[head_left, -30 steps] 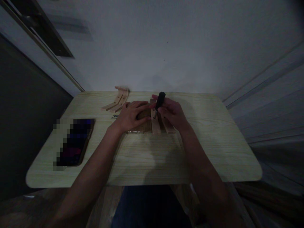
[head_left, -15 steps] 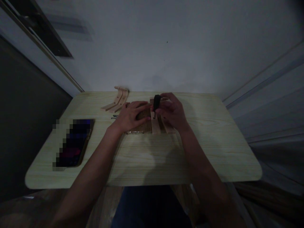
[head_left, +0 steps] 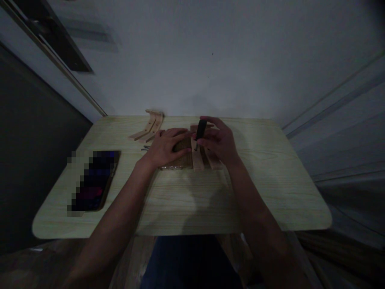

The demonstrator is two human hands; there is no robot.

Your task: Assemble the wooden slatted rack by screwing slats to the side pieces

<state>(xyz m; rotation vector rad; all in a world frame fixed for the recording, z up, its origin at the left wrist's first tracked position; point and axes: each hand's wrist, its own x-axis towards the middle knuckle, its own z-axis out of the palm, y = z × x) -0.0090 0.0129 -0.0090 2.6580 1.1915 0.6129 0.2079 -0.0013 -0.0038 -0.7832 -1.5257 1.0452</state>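
My right hand (head_left: pixel 219 143) grips a small screwdriver with a black handle (head_left: pixel 200 130), held nearly upright with its tip down on a light wooden slat (head_left: pixel 196 159). My left hand (head_left: pixel 166 146) lies flat on a darker wooden board (head_left: pixel 181 161) under the slats, fingers spread and pressing it down. A second slat (head_left: pixel 214 161) sits partly hidden under my right hand. Both hands work close together at the far middle of the table.
The pale wooden table (head_left: pixel 186 200) stands against a white wall. Two curved wooden pieces (head_left: pixel 149 127) lie at the back left. Small dark screws (head_left: pixel 145 148) rest left of my left hand. A phone (head_left: pixel 95 179) lies at the left.
My right hand has turned the screwdriver: its handle leaned right, dropped into my fingers, and now stands upright again. My left hand and the board stayed put.
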